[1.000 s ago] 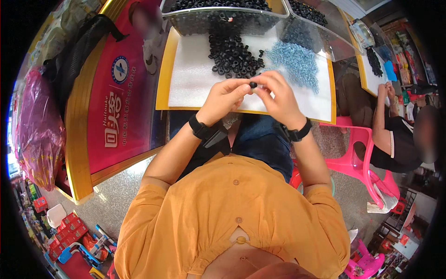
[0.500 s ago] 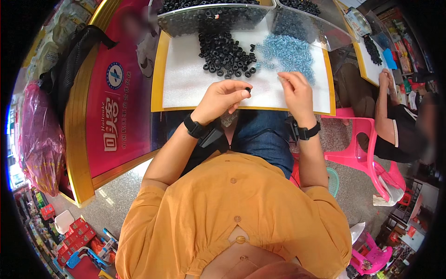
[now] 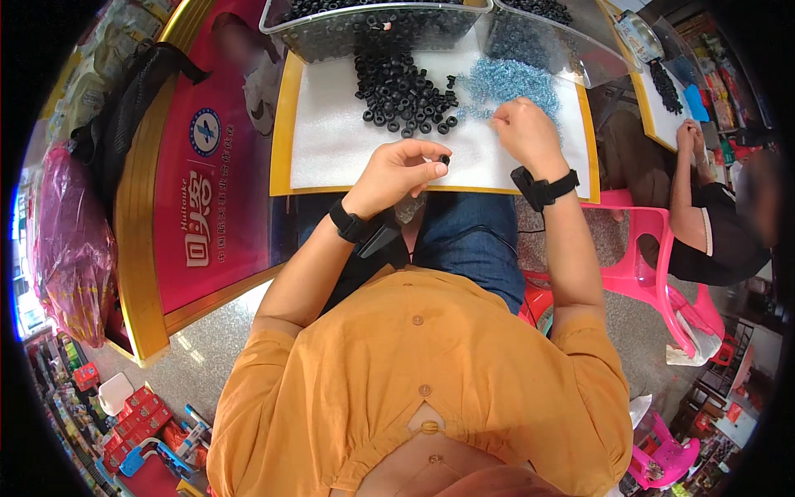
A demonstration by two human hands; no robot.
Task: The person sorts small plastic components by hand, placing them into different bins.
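Head view: the yellow-edged white table has open room along its left side. A clear bin stands at the far edge, before it a black pile and a blue pile. The right hand reaches the blue pile's near edge; whether its grip is apart or together, one cannot tell. Over the table's near edge, the left hand's grip clamps a black ring.

"What's the person wearing?"
"A mustard blouse with round buttons and loose sleeves, over blue jeans."
"Any accessories?"
"A black strap with a dark boxy module behind the left hand, a similar set behind the right hand, plus a fine necklace."
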